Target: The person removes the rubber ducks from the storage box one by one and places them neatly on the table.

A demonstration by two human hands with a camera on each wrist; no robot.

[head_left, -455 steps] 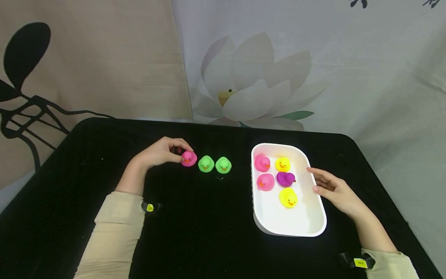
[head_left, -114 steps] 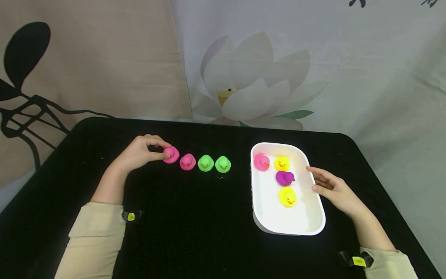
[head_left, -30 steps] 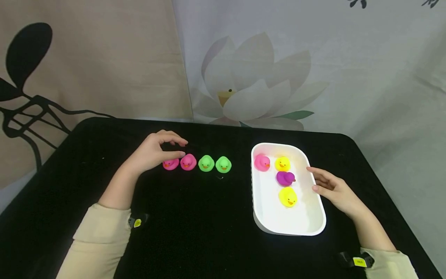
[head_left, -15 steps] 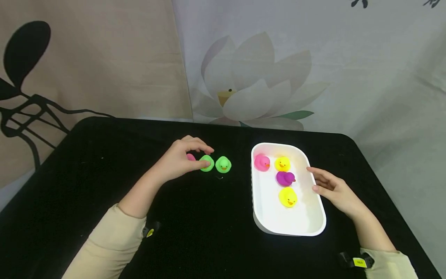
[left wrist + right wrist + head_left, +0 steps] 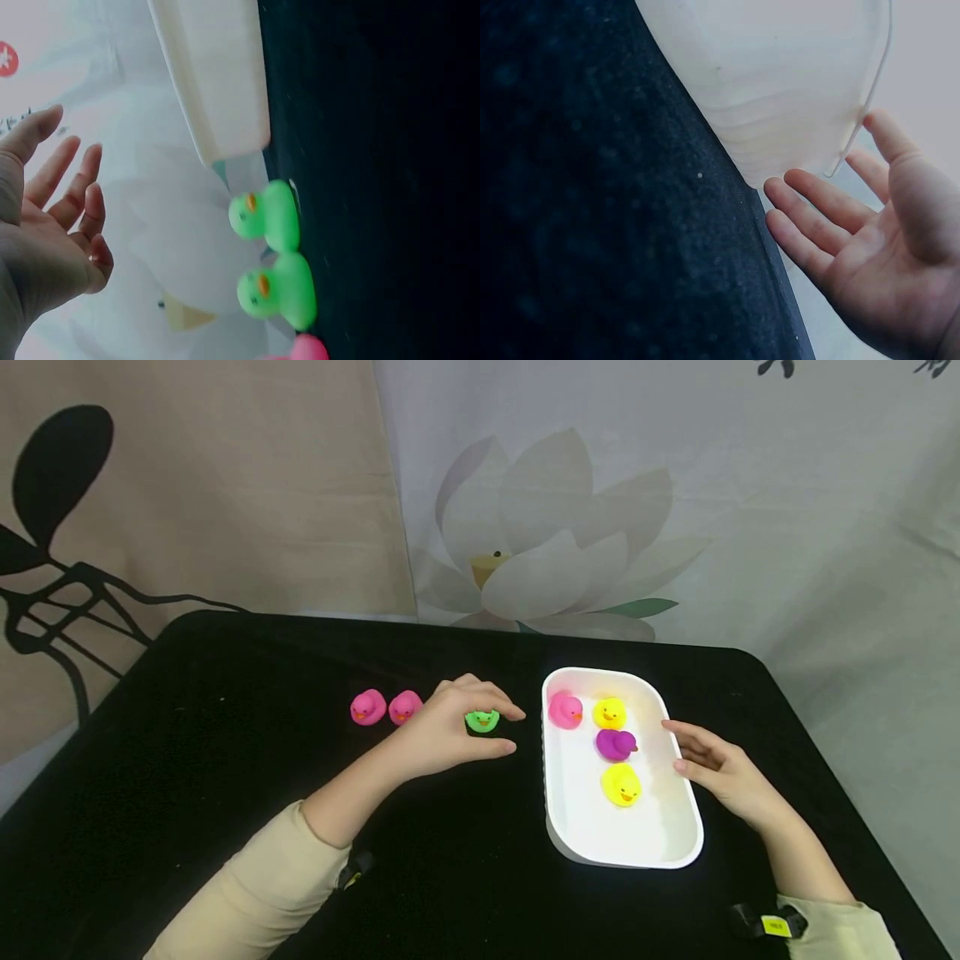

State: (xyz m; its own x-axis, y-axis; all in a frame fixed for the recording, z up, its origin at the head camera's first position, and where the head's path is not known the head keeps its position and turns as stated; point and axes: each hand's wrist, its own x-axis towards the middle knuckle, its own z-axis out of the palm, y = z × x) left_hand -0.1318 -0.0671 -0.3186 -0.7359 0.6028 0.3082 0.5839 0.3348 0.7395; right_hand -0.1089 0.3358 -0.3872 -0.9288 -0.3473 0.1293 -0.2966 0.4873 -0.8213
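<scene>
My left hand hovers over the row of rubber ducks, fingers and thumb spread apart and holding nothing. Between them shows a green duck; the other green duck is hidden under the hand in the head view but visible in the left wrist view. Left of the hand stand a pink duck and a second pink duck, partly covered. With relaxed fingers, my right hand touches the outer right side of the white tray, its thumb at the rim.
Inside the tray lie a pink duck, a yellow duck, a purple duck and another yellow duck. A black cloth covers the table, and a printed curtain hangs behind its far edge.
Earlier, a pink duck left the tray and was set at the row's left end. My left hand has since released it and moved right over the green ducks. The right hand stays put.
</scene>
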